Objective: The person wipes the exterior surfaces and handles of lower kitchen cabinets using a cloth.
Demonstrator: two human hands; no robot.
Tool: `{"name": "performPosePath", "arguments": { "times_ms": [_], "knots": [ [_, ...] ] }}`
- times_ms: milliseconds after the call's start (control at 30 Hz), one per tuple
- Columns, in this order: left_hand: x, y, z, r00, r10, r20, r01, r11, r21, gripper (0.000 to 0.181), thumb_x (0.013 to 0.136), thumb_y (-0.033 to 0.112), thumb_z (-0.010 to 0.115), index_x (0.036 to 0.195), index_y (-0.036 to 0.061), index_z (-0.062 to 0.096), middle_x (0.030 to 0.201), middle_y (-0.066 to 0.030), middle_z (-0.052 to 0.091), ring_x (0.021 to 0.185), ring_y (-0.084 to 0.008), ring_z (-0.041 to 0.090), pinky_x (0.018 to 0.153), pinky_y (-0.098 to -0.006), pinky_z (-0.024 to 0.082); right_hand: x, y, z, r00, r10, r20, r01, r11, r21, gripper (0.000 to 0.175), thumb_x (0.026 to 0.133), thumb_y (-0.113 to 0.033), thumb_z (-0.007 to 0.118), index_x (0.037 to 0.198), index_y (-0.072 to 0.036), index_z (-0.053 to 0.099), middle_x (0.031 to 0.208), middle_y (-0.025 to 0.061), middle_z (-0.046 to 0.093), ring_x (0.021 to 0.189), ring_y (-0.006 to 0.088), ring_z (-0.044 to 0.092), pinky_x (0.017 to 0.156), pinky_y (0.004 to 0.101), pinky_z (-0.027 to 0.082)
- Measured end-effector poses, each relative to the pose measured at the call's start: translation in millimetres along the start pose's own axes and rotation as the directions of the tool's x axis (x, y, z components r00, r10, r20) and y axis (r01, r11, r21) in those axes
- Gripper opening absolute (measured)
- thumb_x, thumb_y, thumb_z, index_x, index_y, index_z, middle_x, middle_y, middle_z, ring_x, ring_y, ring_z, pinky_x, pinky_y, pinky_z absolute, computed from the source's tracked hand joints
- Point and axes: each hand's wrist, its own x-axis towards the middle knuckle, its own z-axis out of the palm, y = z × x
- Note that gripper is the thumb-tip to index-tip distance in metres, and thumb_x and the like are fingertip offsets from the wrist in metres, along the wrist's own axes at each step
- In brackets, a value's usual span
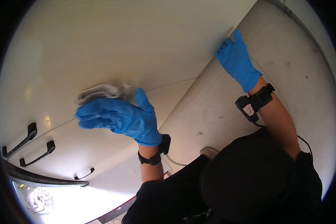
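My left hand (120,117), in a blue disposable glove, presses a grey-and-white cloth (98,92) against a pale, smooth cabinet panel (114,42). The cloth is blurred and shows along the far side of the fingers. The left thumb sticks out to the side. Higher up on the right, my right hand (236,60) wears a matching glove and lies where the panel meets an adjoining pale wall panel (212,112). Its thumb stands apart from the fingers, whose tips are partly hidden. I see nothing held in it.
Black handles (23,140) project from the panels at lower left, and a smaller handle (84,174) sits below. A dark curved edge (44,177) borders a bright opening. Black wrist straps carry small devices (247,109), with a cable (306,142) by my right arm. A shoe (209,152) shows below.
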Motion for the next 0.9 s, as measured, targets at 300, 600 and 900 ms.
{"name": "performPosePath", "arguments": {
  "times_ms": [300,600,900],
  "knots": [
    [-113.4,79.4,106.4,0.764,0.476,0.436,-0.173,0.802,-0.571,0.064,0.084,0.045,0.055,0.137,0.0149,0.036,0.140,-0.0016,0.037,0.135,-0.0174,0.023,0.108,-0.0331,0.019,-5.6,12.6,15.2,0.995,0.055,0.082,-0.063,0.992,0.106,0.081,0.090,-0.057,0.039,0.141,0.002,0.016,0.146,0.0147,0.022,0.135,0.0277,0.022,0.112,0.0374,0.017],
    [-106.2,37.9,74.6,0.850,0.477,0.224,-0.367,0.841,-0.397,0.049,0.084,0.041,0.056,0.123,0.0133,0.053,0.135,-0.0009,0.044,0.130,-0.0173,0.032,0.103,-0.0324,0.027,-6.8,8.0,16.0,0.995,0.089,-0.041,-0.085,0.993,0.081,0.083,0.089,-0.056,0.042,0.141,0.002,0.013,0.146,0.0133,0.022,0.134,0.0268,0.023,0.112,0.0349,0.016],
    [36.3,41.3,18.8,0.958,-0.169,0.231,0.260,0.854,-0.451,0.077,0.087,0.055,0.044,0.143,0.0076,0.020,0.149,-0.0155,0.016,0.137,-0.0280,0.019,0.111,-0.0415,0.015,-2.9,6.9,5.8,0.996,0.089,-0.031,-0.087,0.994,0.064,0.086,0.088,-0.059,0.039,0.143,0.000,0.007,0.147,0.0132,0.019,0.135,0.0260,0.020,0.112,0.0337,0.015]
  ]
}}
